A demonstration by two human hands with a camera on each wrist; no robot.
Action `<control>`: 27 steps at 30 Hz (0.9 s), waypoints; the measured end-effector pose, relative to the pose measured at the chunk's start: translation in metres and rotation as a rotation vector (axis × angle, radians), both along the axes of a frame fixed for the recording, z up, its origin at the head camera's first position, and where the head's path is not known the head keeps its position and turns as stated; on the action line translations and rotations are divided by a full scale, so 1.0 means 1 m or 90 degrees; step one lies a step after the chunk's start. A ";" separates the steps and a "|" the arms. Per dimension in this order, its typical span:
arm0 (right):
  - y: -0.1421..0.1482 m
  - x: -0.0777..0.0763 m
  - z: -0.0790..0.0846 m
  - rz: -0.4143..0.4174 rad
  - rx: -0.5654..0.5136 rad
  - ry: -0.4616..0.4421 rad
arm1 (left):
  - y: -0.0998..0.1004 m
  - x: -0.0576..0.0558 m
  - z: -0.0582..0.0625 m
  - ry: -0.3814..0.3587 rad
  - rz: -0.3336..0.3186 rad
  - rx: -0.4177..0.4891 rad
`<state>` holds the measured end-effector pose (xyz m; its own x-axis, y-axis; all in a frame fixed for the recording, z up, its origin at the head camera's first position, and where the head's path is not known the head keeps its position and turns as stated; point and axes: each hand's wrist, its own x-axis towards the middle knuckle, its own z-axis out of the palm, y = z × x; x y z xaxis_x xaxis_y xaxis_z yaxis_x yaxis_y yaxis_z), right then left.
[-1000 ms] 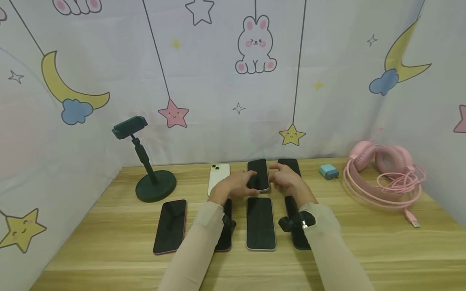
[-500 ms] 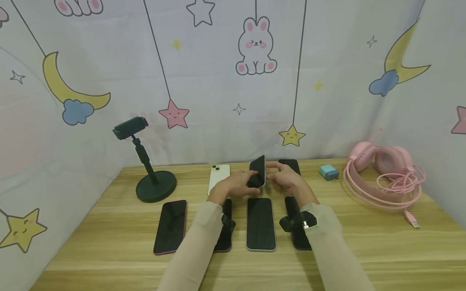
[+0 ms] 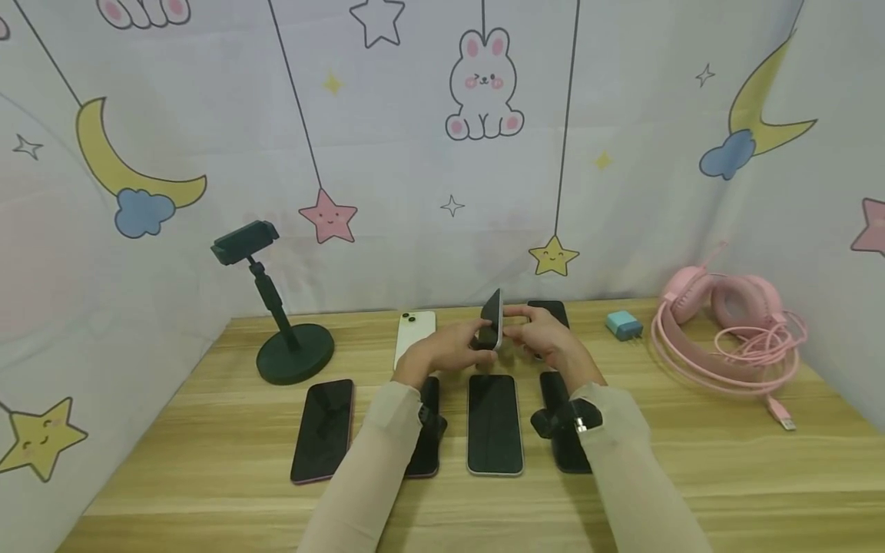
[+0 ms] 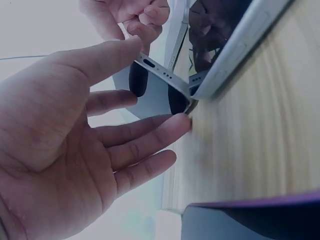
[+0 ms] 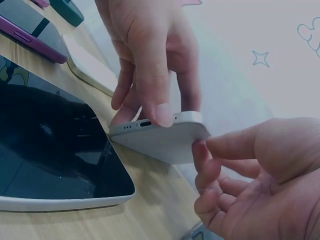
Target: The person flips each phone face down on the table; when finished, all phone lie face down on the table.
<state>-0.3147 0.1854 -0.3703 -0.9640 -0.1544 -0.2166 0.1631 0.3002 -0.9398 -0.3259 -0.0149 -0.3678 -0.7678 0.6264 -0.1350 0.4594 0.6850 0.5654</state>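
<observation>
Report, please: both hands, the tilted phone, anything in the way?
Left hand grips tilted phone. Right hand touches its edge. Another phone lies close in front, maybe in the way.

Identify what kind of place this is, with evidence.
Likely a staged tabletop recording booth, though unconfirmed: a cartoon-print backdrop rises behind the wood-grain table, phones lie in two rows, and black wrist-worn devices are visible.

Head camera: high, at near side of table (image 3: 207, 468), facing forward and down; widest, farthest view, backed by patterned cloth (image 3: 387, 138). Left wrist camera: close, looking across palm of left grip (image 4: 75, 155) toward fingertips; picture turned sideways, table at right. Right wrist camera: close, right grip (image 5: 255, 180) at lower right, table slanting at left. All three share tilted phone (image 3: 493, 321) and both grips.
</observation>
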 end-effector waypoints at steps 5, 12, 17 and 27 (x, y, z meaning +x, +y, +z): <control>-0.001 0.000 -0.001 0.025 0.001 0.014 | -0.001 0.001 0.002 -0.020 0.006 0.030; -0.001 0.002 0.002 0.050 0.007 0.025 | -0.001 0.001 0.005 -0.017 -0.001 0.066; -0.001 0.001 0.001 0.062 0.010 0.036 | -0.002 0.001 0.008 -0.007 -0.015 0.086; -0.003 0.000 -0.006 0.070 0.008 0.026 | -0.010 -0.002 0.008 -0.009 0.004 0.106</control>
<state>-0.3150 0.1820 -0.3758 -0.9494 -0.2572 -0.1806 0.0906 0.3261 -0.9410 -0.3279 -0.0247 -0.3603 -0.7707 0.6359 -0.0398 0.4468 0.5839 0.6778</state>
